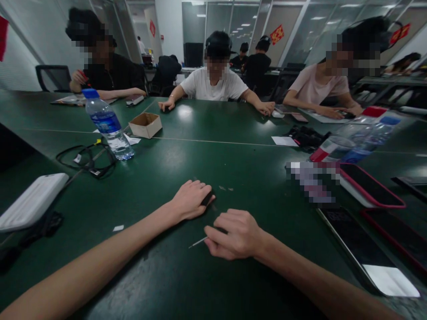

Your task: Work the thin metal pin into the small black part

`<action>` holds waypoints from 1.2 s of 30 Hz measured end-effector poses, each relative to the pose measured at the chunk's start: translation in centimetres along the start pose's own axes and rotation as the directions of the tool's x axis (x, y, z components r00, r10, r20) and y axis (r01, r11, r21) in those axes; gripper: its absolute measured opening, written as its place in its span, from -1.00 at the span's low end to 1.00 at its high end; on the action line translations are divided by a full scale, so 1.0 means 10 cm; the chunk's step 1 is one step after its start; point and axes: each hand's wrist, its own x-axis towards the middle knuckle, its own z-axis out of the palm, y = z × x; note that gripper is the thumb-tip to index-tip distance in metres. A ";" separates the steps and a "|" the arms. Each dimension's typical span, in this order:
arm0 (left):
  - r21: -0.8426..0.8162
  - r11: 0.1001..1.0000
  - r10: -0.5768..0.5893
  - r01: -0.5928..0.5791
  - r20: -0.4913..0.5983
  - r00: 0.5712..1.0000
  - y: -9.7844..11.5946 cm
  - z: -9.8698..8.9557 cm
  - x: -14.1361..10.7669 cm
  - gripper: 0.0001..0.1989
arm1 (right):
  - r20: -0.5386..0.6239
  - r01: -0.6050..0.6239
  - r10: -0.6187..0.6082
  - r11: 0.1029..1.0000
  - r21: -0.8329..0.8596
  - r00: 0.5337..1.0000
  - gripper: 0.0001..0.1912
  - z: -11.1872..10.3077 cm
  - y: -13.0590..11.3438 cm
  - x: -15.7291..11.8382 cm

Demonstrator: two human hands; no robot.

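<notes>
My left hand (192, 199) rests on the green table (160, 275), its fingers closed over a small black object (207, 198) that shows at the fingertips. Nearer to me and to the right, my right hand (233, 234) is closed round a tool with a thin metal shaft (198, 242). The shaft points down and to the left, and the fingers hide the rest of the tool. A gap separates the two hands. Small clear scraps (226, 188) lie just beyond them. A little white piece (118, 228) lies beside my left forearm.
A water bottle (108, 124), a small open box (146, 125) and a coiled black cable (87, 161) stand or lie at the back left. A white device (33, 200) is at left. Phones (353, 240) and bottles (347, 138) line the right. Three people sit across the table.
</notes>
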 end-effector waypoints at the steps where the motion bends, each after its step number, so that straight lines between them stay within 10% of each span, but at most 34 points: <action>1: 0.000 1.000 0.003 -0.003 0.001 1.000 0.00 0.00 0.00 -0.74 | 0.013 -0.025 0.025 1.000 -0.006 1.000 -0.73 0.01 0.01 0.01; 8: -0.026 1.000 0.013 -0.013 0.000 1.000 0.00 -0.05 -0.02 -0.81 | 0.047 -0.394 0.400 0.913 -0.100 0.915 -0.69 0.07 0.37 -0.13; 36: -0.068 0.998 -0.008 0.007 -0.020 1.000 -0.04 -0.08 0.00 -0.69 | 0.078 -0.376 0.388 0.917 -0.135 0.918 -0.67 0.12 0.40 -0.10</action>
